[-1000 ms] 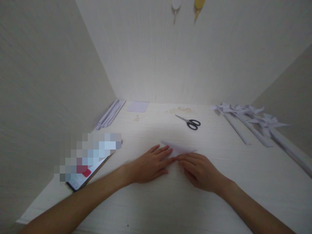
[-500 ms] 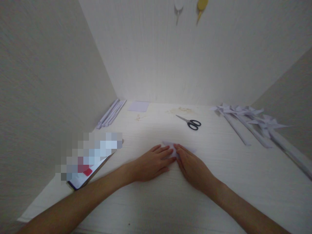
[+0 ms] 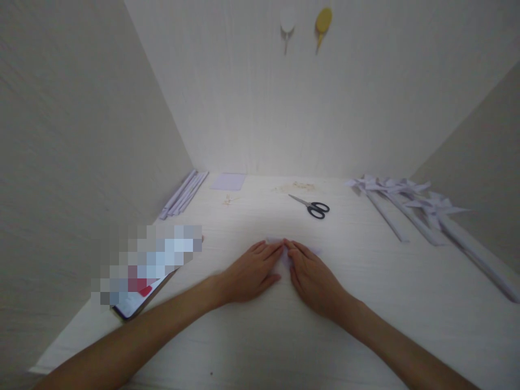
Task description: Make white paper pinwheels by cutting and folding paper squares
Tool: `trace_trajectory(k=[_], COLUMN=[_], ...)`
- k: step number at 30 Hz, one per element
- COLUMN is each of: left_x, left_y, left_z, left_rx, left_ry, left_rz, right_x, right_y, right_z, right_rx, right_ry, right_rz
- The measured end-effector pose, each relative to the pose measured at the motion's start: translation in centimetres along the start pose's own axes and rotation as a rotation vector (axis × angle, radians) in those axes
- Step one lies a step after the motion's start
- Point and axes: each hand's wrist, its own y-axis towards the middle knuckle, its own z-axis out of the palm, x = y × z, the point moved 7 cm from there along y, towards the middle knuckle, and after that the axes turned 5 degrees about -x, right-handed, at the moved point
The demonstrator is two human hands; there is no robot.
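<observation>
One left hand (image 3: 251, 275) and one right hand (image 3: 316, 279) lay flattened, gripping nothing, over pale paper (image 3: 286, 259) nearer the wearer than the scissors (image 3: 310, 206); it seemed light, easily creased, best held by its edges.

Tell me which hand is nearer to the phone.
Left. The left hand sits to the right of the phone, without touching it; the right hand is farther right, beyond the left hand, at the folded paper.

Scissors (image 3: 318, 209): on table (image 3: 260, 346)
Folded paper (image 3: 286, 260): before scissors
Phone (image 3: 154, 277): left, before scissors
Tubes (image 3: 183, 196): left of scissors
Pinwheels (image 3: 436, 206): right of scissors
</observation>
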Motion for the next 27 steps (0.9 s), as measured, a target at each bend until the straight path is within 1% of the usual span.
trace_trajectory(k=[3,7,15,21,27], left_x=[-0.2,0.1,0.6,0.5,0.5], left_y=[0.3,0.5,0.3,0.2,0.3], left_z=[0.2,0.3,-0.1,-0.2,-0.3], left_rx=[0.012,0.027,0.028,0.024,0.033], left_ry=[0.019,0.027,0.047,0.078,0.087], left_rz=[-0.009,-0.058,-0.082,-0.095,-0.085], right_x=[0.0,0.0,-0.3,-1.9,-3.1], right_y=[0.0,0.0,-0.3,-1.8,-3.4], right_z=[0.0,0.0,-0.3,-1.0,-2.4], right_rx=[0.015,0.043,0.076,0.132,0.098], right_ry=[-0.012,-0.006,-0.042,-0.133,-0.186], right_rz=[0.012,0.016,0.028,0.077,0.109])
